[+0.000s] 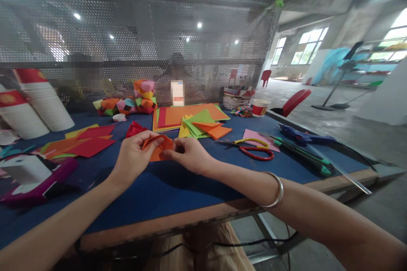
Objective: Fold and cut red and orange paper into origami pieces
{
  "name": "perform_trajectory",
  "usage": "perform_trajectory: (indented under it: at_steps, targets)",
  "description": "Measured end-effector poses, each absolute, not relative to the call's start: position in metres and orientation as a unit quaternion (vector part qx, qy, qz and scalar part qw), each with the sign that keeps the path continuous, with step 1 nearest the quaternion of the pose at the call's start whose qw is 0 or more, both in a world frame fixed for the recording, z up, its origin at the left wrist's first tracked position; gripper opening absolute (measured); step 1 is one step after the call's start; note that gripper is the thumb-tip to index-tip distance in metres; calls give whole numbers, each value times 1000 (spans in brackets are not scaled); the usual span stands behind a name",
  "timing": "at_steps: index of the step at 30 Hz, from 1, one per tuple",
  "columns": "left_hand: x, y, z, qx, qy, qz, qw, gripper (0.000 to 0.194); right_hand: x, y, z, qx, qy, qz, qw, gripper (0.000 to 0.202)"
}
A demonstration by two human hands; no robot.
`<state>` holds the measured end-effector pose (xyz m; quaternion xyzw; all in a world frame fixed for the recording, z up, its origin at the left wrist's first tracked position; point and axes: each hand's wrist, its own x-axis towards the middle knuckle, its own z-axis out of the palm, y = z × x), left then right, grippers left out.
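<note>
Between my two hands is a folded piece of orange paper (155, 151), held just above the blue tabletop. My left hand (135, 152) grips its left side, thumb across the front. On the right edge, my right hand (189, 153) pinches the paper between thumb and fingers. A crumpled-looking red paper piece (135, 128) sits just behind my left hand. Folded green, yellow and orange papers (203, 125) lie fanned out beyond my right hand, partly over a stack of coloured sheets (170, 115).
Scissors (251, 148), a green-black utility knife (305, 156), a glue gun (295, 134) and a metal ruler (340, 170) lie at right. Paper cups (47, 106), loose coloured sheets (92, 144) and a purple tape dispenser (34, 178) occupy the left. Folded paper balls (144, 97) stand behind.
</note>
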<state>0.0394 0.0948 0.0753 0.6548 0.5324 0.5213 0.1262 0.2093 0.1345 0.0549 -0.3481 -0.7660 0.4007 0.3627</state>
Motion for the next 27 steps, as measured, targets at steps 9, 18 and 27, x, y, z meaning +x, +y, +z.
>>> perform_trajectory:
  at_steps: [9,18,27]
  targets:
    - [35,98,73,627,506,526,271,31,211,133,57,-343,-772,380,376,42]
    - [36,97,71,631,519,533,220,19,208,130,56,-341,-780,381,360,41]
    - [36,101,68,581,518,571,261,34,208,132,54,-338,-778,390,359,38]
